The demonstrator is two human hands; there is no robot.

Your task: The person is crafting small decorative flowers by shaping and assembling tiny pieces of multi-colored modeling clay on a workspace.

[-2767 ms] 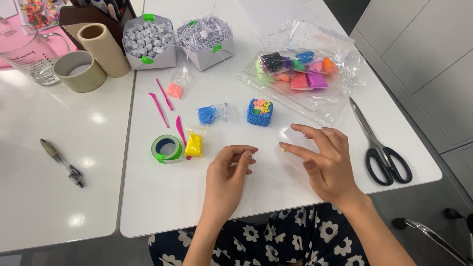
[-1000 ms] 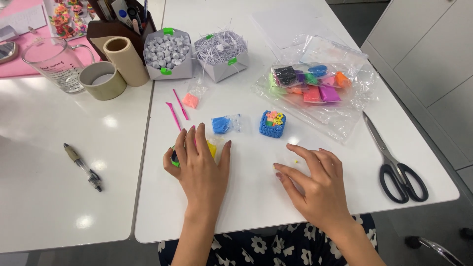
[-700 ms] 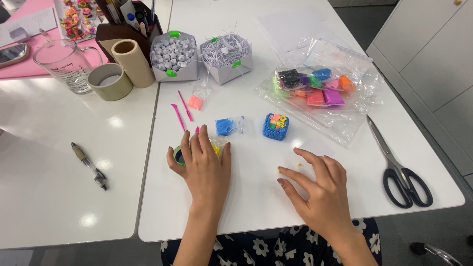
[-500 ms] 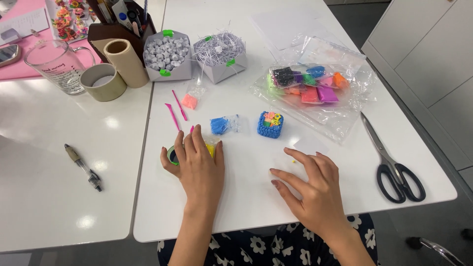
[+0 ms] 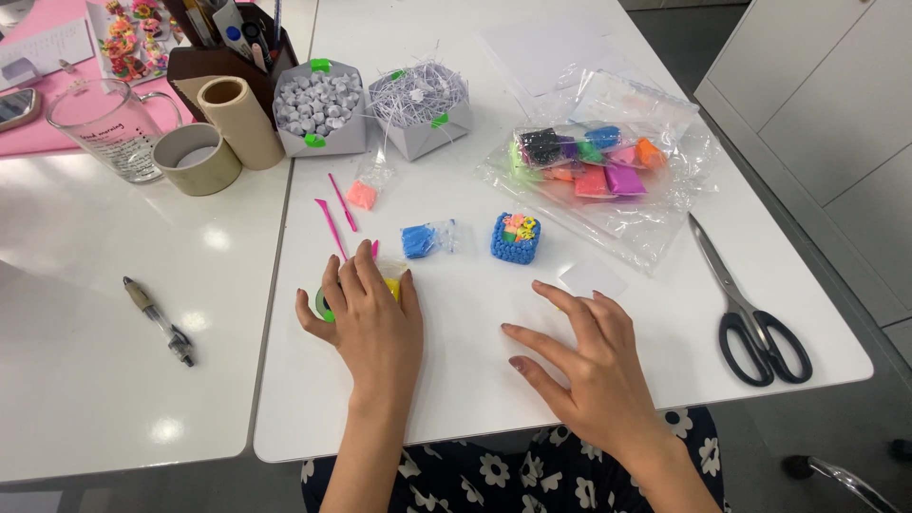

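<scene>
My left hand (image 5: 369, 313) lies flat over a small green tape roll (image 5: 321, 303) and a yellow clay packet (image 5: 392, 285), covering most of both. My right hand (image 5: 584, 356) rests on the white table (image 5: 475, 399) with its fingers spread and nothing in it. Just beyond its fingertips lies a small clear plastic piece (image 5: 591, 278). Farther back sit a blue clay packet (image 5: 424, 238) and a little blue clay box (image 5: 515, 237) with coloured bits on top. Two pink modelling sticks (image 5: 336, 213) and a pink clay packet (image 5: 362, 193) lie behind my left hand.
A clear bag of coloured clay blocks (image 5: 589, 166) is at the back right, black-handled scissors (image 5: 750, 304) at the right edge. Two paper boxes of scraps (image 5: 370, 104), tape rolls (image 5: 214, 142), a glass mug (image 5: 114, 128) and a pen (image 5: 160, 321) stand to the left.
My left hand moved from the table's middle to the left and settled over the green tape roll and yellow packet. My right hand stayed spread on the table.
</scene>
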